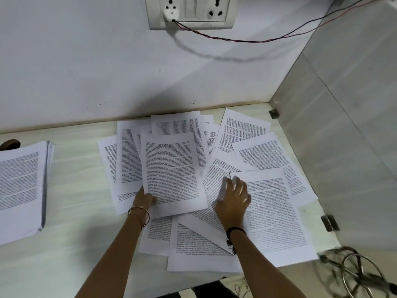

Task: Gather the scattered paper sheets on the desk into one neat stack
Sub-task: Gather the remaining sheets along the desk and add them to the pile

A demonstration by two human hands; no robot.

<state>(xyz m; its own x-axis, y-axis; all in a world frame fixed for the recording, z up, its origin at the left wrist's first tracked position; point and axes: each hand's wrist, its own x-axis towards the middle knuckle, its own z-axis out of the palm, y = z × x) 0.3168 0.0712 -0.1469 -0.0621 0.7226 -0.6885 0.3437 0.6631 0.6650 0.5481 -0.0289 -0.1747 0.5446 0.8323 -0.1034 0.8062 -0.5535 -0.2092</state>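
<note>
Loose white printed paper sheets [253, 134] lie overlapped on the right half of the pale cream desk [81, 183], up to the corner, with both hands on them.

The topmost middle sheet [171, 168] has its long axis running from the person towards the wall, its far end leaning slightly left, the text reading upright. The left hand [146, 198] pinches its near-left corner, thumb on top. The near-right sheet [272, 214] lies much the same way. The right hand [233, 201] rests palm down, holding nothing, its loosely spread fingers at that sheet's far-left corner, the tips blurred. The other sheets fan out at varied angles. Well apart on the left sits a thick squared stack of printed pages [19, 186]. Behind is a white wall socket plate [189, 12] with a red-and-black wire [236, 40], and on the right a glass partition [343, 136].
</note>
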